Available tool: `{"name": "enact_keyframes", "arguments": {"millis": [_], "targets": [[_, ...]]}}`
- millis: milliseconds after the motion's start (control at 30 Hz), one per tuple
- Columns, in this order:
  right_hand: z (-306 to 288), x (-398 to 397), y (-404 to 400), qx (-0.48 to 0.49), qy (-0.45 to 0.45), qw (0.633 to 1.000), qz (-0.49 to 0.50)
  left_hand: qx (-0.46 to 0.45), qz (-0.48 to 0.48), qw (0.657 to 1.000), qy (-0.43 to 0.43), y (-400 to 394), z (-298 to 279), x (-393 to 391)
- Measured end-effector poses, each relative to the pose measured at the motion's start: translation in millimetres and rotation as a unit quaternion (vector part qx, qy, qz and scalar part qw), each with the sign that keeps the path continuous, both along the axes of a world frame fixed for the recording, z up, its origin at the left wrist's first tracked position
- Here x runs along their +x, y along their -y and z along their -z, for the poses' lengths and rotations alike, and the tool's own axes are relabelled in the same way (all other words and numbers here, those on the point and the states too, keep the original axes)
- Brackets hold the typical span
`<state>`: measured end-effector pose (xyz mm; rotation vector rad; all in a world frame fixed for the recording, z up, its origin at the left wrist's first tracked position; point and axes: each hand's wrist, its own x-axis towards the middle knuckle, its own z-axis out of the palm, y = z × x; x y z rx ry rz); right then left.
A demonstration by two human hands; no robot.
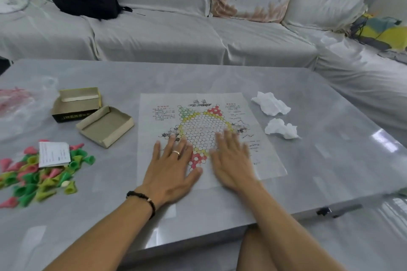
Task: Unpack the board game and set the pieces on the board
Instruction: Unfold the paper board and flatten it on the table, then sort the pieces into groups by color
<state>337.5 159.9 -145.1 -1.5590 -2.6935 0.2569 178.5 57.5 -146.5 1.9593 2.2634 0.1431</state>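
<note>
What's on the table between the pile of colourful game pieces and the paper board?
In the head view, nothing lies between the pile of cone pieces and the paper board; only bare grey table shows there.

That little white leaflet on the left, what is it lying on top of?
The white leaflet lies on a loose heap of pink, green and yellow cone pieces. Some poke out around its edges; whatever is directly beneath it is covered. Neither hand touches it.

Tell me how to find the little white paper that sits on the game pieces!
Look at the grey table, then its left edge, where colourful cone pieces lie heaped. The folded white leaflet rests on that heap, flat and printed, unlike the crumpled tissues across the table.
</note>
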Motion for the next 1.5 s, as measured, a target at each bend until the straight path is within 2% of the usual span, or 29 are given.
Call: {"name": "enact_keyframes", "arguments": {"millis": [100, 233, 333, 467, 533, 733, 800, 867, 967, 1033, 1200, 1333, 1500], "targets": [[5.7, 2.2, 8.9, -0.006, 0.028, 0.999, -0.032, -0.021, 0.005, 1.000, -0.011, 5.9, 4.4, -7.1], [-2.3, 57.4, -12.7, -0.031, 0.066, 0.996, 0.054, -0.037, 0.025, 0.999, -0.029, 34.5, 3.8, -22.4], [-11.8, 42.7, -9.8, -0.003, 0.084, 0.992, 0.088, -0.027, 0.027, 0.999, -0.007, 44.5, 0.4, -26.6], [-9.1, -19.8, 29.6, -0.023, 0.019, 0.999, -0.029, -0.018, -0.019, 1.000, -0.005, 48.5, 0.3, -32.2], [1.0, -26.1, 43.0, -0.029, 0.031, 0.998, -0.050, -0.031, -0.007, 0.999, -0.011, 56.9, 1.1, -40.0], [-4.5, -10.3, 39.9, -0.011, 0.063, 0.997, 0.047, -0.030, 0.001, 1.000, -0.004, 87.3, -6.5, -51.2], [-10.0, -28.9, 51.2, 0.032, 0.040, 0.998, 0.030, 0.001, -0.014, 1.000, -0.003, 98.9, -10.1, -54.8], [-16.5, -57.5, 69.4, 0.053, -0.021, 0.998, -0.029, 0.043, -0.041, 0.998, 0.004, 114.3, -15.3, -63.1], [-25.4, -108.0, 97.4, 0.031, -0.143, 0.983, -0.113, 0.139, -0.074, 0.988, 0.005, 141.9, -20.0, -84.7], [-28.4, -141.5, 114.8, -0.013, -0.175, 0.972, -0.156, 0.191, -0.109, 0.975, 0.000, 159.7, -18.5, -103.6], [-25.9, -198.8, 151.0, -0.078, -0.208, 0.952, -0.212, 0.196, -0.213, 0.957, -0.006, 196.6, -11.9, -148.6], [-29.2, -230.8, 155.6, -0.063, -0.212, 0.953, -0.205, 0.195, -0.249, 0.949, -0.003, 209.9, -6.3, -174.8], [-38.3, -271.6, 154.1, -0.028, -0.112, 0.971, -0.210, 0.175, -0.265, 0.948, 0.007, 206.9, -0.5, -199.0]]}}
